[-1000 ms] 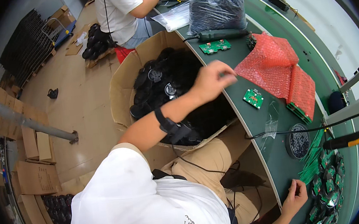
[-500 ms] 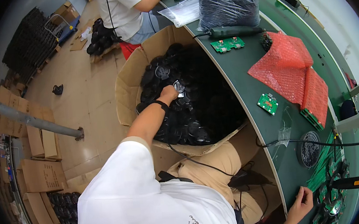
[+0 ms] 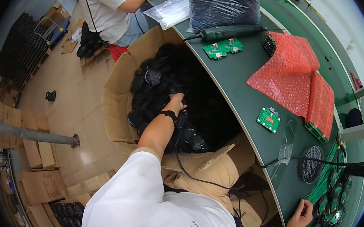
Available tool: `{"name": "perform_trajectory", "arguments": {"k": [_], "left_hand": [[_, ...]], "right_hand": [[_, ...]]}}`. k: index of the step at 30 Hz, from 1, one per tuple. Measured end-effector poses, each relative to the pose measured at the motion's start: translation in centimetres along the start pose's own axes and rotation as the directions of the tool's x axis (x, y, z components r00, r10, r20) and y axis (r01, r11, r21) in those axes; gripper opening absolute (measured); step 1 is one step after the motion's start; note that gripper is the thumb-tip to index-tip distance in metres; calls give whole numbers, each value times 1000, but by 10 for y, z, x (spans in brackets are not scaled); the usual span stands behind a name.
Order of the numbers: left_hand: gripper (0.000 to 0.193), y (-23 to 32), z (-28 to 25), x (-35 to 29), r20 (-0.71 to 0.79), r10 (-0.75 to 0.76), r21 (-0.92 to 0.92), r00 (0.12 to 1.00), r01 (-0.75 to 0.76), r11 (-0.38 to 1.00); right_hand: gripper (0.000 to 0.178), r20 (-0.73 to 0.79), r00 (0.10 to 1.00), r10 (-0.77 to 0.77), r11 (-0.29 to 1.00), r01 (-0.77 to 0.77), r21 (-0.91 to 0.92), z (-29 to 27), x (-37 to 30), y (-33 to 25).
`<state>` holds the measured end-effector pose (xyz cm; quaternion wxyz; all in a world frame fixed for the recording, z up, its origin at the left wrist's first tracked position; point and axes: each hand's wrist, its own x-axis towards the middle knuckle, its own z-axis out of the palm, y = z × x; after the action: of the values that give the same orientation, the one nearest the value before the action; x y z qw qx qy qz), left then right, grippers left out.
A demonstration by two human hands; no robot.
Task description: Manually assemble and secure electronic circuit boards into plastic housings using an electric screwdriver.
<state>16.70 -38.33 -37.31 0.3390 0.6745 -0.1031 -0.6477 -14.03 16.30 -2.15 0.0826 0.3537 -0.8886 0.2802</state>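
My left hand (image 3: 177,101), a black band on its wrist, reaches down into a large cardboard box (image 3: 116,103) heaped with black round plastic parts (image 3: 194,139). Its fingers curl in among the parts, and whatever they grip is hidden against the black. At the lower right, my right hand (image 3: 301,216) rests at the edge of the green worktable (image 3: 256,156) with fingers bent together. Its fingertips meet the near ends of a bundle of thin green wires (image 3: 323,187); I cannot make out what is between them.
On the table are green circuit boards (image 3: 269,119), red bubble wrap (image 3: 289,66), a round dish (image 3: 312,164), a dark handheld tool (image 3: 233,31) and a bagged dark bundle (image 3: 224,3). A black cord (image 3: 204,183) crosses my lap. Another person (image 3: 109,15) sits beyond the box.
My left hand has moved nearer within the box, and the shiny round part by its fingers no longer shows. My right hand stays beside the wires. The whole view has shifted slightly.
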Motion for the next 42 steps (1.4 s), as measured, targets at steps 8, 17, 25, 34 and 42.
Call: {"name": "perform_trajectory", "arguments": {"k": [8,17,25,34,42], "left_hand": [[54,-1,-5,11,161,55,-160,985,-29,987],[65,-10,-24,27,85,96,-310,992,-65,949],[48,9,-119,-22,470,-3,3,882,2,1000],[50,74,-104,-114,637,-69,220,768,-96,971],[53,124,-71,-274,878,-9,132,478,-225,965]], "right_hand": [[19,-17,1000,14,1000,-13,13,-2,3,-1],[14,15,997,80,990,-81,118,10,-6,25],[11,39,996,75,982,-81,171,7,-6,22],[6,9,999,-32,960,28,278,4,-9,20],[4,-34,998,-46,955,54,292,1,-9,14]]}}
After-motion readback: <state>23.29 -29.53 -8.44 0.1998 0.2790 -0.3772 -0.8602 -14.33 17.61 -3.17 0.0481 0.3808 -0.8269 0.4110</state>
